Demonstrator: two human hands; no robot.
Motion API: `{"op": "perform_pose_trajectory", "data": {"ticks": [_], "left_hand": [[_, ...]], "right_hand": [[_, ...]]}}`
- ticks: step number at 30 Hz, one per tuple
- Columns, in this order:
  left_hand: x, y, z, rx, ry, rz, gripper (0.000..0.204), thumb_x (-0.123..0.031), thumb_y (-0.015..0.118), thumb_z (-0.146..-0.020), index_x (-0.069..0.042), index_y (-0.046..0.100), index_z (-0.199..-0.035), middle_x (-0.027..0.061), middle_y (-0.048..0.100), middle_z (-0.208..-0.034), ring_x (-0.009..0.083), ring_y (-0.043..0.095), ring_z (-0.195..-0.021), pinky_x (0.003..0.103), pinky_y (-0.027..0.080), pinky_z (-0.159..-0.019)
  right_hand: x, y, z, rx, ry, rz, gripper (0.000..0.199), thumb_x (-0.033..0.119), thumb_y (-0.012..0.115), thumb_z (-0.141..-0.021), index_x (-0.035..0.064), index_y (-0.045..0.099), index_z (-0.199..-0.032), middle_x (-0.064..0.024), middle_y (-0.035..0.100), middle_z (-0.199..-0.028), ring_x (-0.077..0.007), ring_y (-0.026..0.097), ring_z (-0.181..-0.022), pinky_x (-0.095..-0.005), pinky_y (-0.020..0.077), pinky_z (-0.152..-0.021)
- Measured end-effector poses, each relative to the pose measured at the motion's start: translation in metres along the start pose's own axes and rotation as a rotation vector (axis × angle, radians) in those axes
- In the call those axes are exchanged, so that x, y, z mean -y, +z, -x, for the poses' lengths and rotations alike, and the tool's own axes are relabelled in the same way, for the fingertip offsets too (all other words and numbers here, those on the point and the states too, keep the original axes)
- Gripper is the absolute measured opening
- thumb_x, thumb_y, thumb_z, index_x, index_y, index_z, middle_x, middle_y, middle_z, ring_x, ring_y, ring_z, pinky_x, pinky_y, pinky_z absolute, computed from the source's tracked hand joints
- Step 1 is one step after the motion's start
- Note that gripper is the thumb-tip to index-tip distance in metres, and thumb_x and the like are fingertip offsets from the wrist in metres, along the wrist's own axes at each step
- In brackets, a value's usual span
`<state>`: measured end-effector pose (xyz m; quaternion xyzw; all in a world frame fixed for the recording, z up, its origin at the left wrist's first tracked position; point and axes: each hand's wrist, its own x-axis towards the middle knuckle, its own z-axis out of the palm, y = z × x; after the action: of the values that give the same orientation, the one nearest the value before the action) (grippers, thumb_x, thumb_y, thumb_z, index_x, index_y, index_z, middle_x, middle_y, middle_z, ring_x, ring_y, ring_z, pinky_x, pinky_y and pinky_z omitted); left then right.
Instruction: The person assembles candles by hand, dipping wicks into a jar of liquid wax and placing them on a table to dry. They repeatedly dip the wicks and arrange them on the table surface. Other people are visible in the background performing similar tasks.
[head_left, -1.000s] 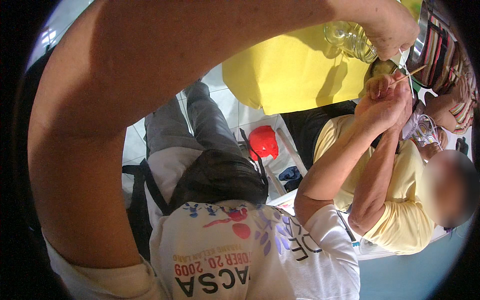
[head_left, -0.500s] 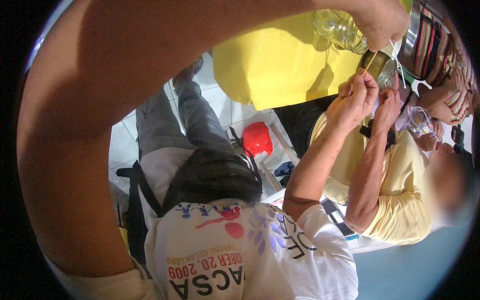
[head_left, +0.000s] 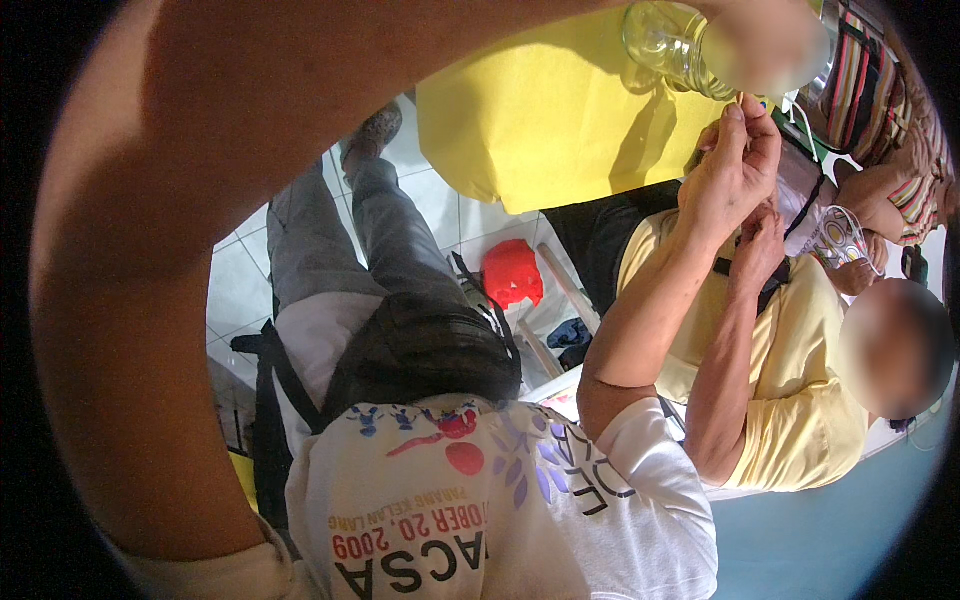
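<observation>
My left arm reaches across the top of the view to my left hand [head_left: 768,45], which is too blurred to show its fingers. Just below it is my right hand [head_left: 738,165], its thumb and fingers pinched on a thin wooden stick [head_left: 740,98]; only a bit of the stick shows. A white string [head_left: 803,125] hangs beside my left hand. Left of that hand, a clear glass jar [head_left: 665,45] rests on the yellow tablecloth [head_left: 540,120]. Close under my right hand are a co-worker's hands [head_left: 762,245]; what they hold is hidden.
The co-worker in a yellow shirt [head_left: 790,370] sits close on my right. Farther right is another person in striped clothing [head_left: 868,90]. A shiny metal rim [head_left: 828,50] shows by my left hand. Below the table are a red bag [head_left: 512,273] and a tiled floor [head_left: 410,215].
My right hand has moved up against my left hand, so less of the stick shows. The co-worker's hands have dropped lower, and the second glass vessel near them no longer shows.
</observation>
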<state>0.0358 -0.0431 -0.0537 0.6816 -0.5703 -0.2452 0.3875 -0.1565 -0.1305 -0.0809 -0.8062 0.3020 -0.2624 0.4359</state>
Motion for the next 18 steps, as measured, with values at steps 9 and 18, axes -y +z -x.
{"op": "perform_pose_trajectory", "data": {"ticks": [9, 18], "left_hand": [[0.0, 0.003, -0.019, 0.004, 0.006, -0.193, 0.04, -0.036, 0.078, -0.069, -0.004, 0.073, -0.093, 0.0156, 0.07, -0.091, 0.0308, 0.067, -0.083, 0.04, 0.053, -0.074], [-0.003, 0.0, -0.016, 0.013, -0.002, -0.182, 0.035, -0.029, 0.077, -0.068, -0.003, 0.073, -0.091, 0.0164, 0.07, -0.094, 0.0297, 0.067, -0.087, 0.04, 0.053, -0.075]], "right_hand": [[0.005, -0.002, -0.016, -0.032, 0.032, 0.056, 0.019, 0.008, 0.071, -0.085, -0.003, 0.065, -0.1, -0.0051, 0.067, -0.087, -0.0063, 0.056, -0.067, -0.0185, 0.0443, -0.06], [0.012, 0.002, -0.019, -0.018, 0.083, -0.001, 0.018, 0.003, 0.073, -0.083, -0.0056, 0.068, -0.099, -0.0076, 0.069, -0.087, -0.0083, 0.06, -0.076, -0.0191, 0.0459, -0.064]]}}
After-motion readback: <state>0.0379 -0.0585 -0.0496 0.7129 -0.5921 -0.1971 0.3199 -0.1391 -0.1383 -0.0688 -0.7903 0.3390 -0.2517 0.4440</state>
